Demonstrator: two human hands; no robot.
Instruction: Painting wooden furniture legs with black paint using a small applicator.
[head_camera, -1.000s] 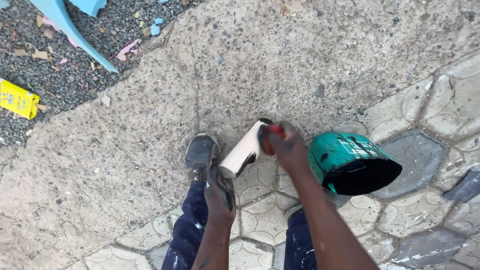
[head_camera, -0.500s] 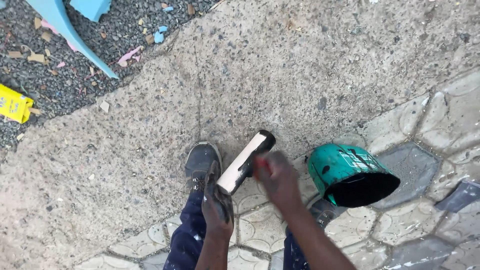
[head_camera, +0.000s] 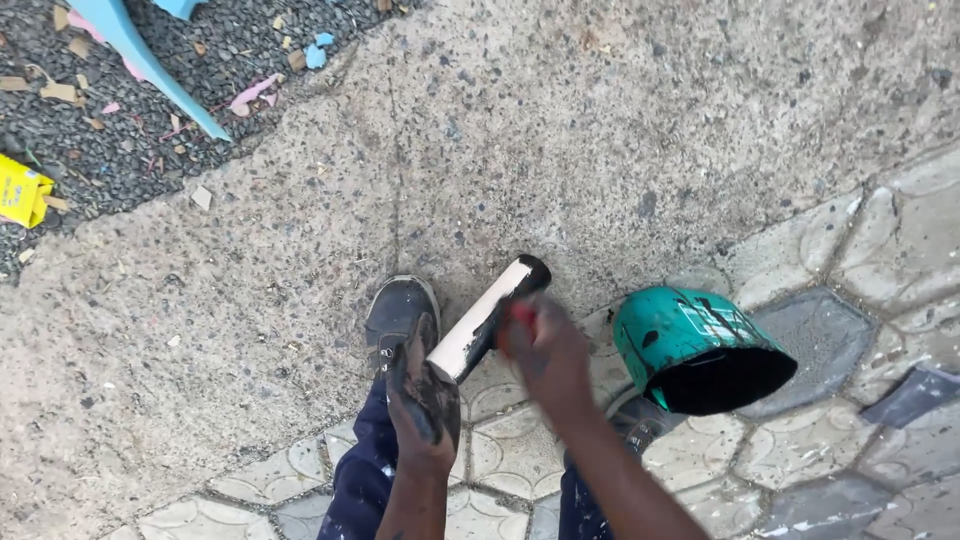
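Roller (head_camera: 487, 318): smooth matt white sleeve with black-smeared edge and end. Left hand (head_camera: 425, 400): skin coated with dull black paint. Can (head_camera: 690, 345), right of centre: smooth teal-painted wall, scuffed; interior black. Shoe (head_camera: 398, 310): dark, matt, dusty upper. Ground (head_camera: 560, 130), upper frame: rough pitted concrete. Paving (head_camera: 510, 450), lower frame: moulded stone-like slabs, smoother, slightly sheened. Chair leg (head_camera: 150, 60), upper left: smooth light-blue plastic.
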